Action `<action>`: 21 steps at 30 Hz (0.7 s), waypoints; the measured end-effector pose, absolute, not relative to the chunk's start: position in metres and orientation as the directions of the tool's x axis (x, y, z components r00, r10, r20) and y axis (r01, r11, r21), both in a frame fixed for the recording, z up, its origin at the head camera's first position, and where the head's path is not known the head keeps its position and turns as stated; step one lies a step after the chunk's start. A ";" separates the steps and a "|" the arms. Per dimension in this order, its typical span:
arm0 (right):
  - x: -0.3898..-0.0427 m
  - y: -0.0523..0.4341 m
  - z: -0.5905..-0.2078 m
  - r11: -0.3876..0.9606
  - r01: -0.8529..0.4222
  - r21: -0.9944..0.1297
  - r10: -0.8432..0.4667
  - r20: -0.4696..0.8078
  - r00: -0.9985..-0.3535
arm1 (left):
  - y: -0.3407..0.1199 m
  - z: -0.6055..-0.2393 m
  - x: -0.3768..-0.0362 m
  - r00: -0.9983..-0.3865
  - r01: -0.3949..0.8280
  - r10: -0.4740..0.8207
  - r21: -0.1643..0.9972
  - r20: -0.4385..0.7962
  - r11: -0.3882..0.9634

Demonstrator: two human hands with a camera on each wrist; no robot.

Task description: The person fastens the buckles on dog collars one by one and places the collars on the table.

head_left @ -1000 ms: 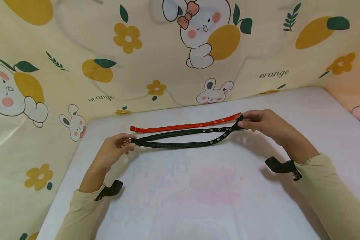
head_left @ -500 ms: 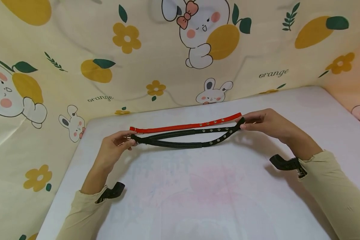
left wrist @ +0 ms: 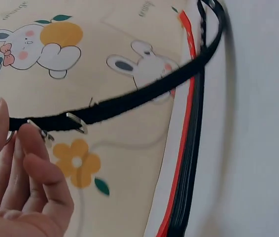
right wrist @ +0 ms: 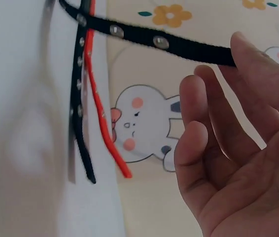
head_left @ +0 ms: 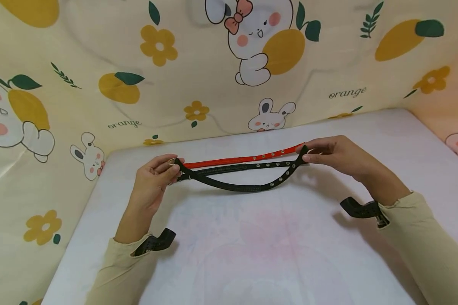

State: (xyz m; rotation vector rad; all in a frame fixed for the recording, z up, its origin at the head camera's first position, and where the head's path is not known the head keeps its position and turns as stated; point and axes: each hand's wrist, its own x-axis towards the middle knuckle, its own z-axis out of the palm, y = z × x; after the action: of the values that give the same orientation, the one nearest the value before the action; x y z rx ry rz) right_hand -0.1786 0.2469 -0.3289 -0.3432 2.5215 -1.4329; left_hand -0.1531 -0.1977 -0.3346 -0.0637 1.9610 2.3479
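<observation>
Between both hands hangs a black pet collar (head_left: 229,186), its middle sagging toward the table. My left hand (head_left: 150,182) pinches its buckle end, where metal rings and a buckle frame (left wrist: 77,123) show in the left wrist view. The eyelet end is pinched between thumb and fingers of my right hand (head_left: 339,156); round metal eyelets (right wrist: 160,42) dot that stretch. Behind it, a second black collar (head_left: 225,169) lies on the table, stretched out lengthwise. Farther back and alongside lies a red collar (head_left: 217,162), also with eyelets. My left fingers hide the left ends of both.
A white table (head_left: 229,245) with faint pink print carries the collars. Cream cloth (head_left: 210,55) printed with rabbits and oranges rises along the back and left edges. Black camera mounts (head_left: 158,241) stick out from both sleeves.
My left hand has risen and shifted slightly right, lifting the buckle end of the front black collar away from the other one. My right hand has barely moved, still pinching the eyelet end.
</observation>
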 end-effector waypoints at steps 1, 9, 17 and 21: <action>-0.178 0.246 -0.328 0.488 -0.102 -0.867 -0.310 -0.064 -0.948 | -0.194 -0.333 -0.154 -0.995 -0.100 0.035 0.975 -0.095 -0.199; -0.179 0.245 -0.324 0.465 -0.141 -0.874 -0.345 -0.032 -0.938 | -0.182 -0.335 -0.158 -0.996 -0.087 0.023 0.962 -0.084 -0.257; -0.178 0.243 -0.330 0.552 -0.178 -0.815 -0.373 -0.050 -0.926 | -0.174 -0.342 -0.154 -0.999 -0.010 0.039 0.969 0.000 -0.249; -0.176 0.238 -0.325 0.541 -0.197 -0.817 -0.317 0.019 -0.948 | -0.167 -0.338 -0.153 -0.994 0.102 0.022 0.973 0.109 -0.207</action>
State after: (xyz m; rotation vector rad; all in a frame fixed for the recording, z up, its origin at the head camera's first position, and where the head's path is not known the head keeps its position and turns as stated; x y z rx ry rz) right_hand -0.1758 0.2385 -0.3246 -0.4432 2.6407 -1.3746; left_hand -0.1530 -0.1672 -0.3383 0.1574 2.0101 2.4764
